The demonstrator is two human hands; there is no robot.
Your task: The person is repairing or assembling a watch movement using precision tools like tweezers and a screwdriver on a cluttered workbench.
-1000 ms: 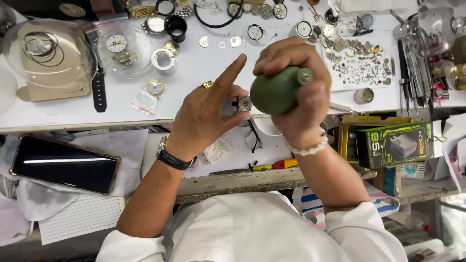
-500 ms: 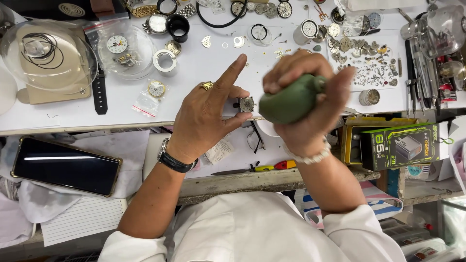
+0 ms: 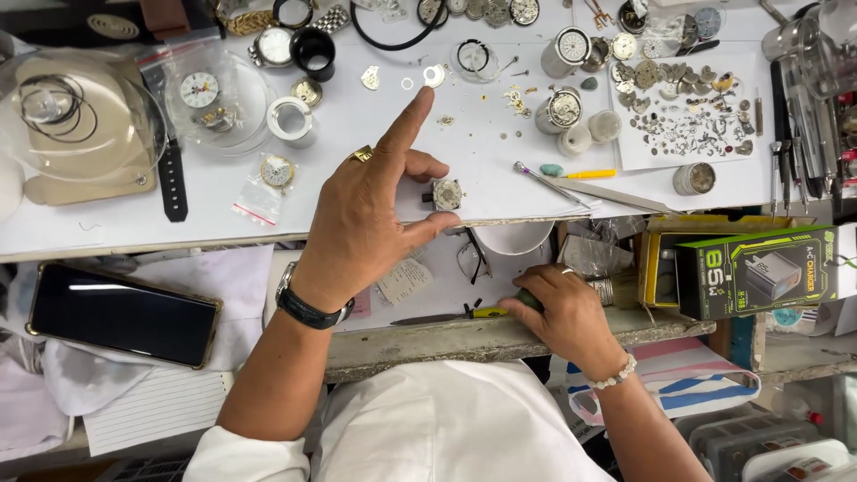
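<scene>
Presently, a small round watch movement (image 3: 446, 194) is held at the edge of the white surface (image 3: 357, 116), pinched between the thumb and a bent finger of the left hand (image 3: 370, 214). The movement sits at about three o'clock from the palm, right at the tip of the grip, and the index finger is stretched out toward one o'clock, clear of it. A gold ring (image 3: 361, 155) is worn on this hand and a dark wristwatch (image 3: 308, 308) on the wrist.

The right hand (image 3: 567, 317) is laid low on the worn ledge (image 3: 428, 339) at about five o'clock from the movement, well apart from it. Its grip is closed over a dark green object (image 3: 528, 300), of which only a sliver is seen, so its form cannot be told. A yellow-handled tool (image 3: 446, 316) lies just beside those fingers, at nine o'clock. A beaded bracelet (image 3: 614, 375) is worn on the right wrist.

A black phone (image 3: 120, 312) is seen far off at nine o'clock.
</scene>
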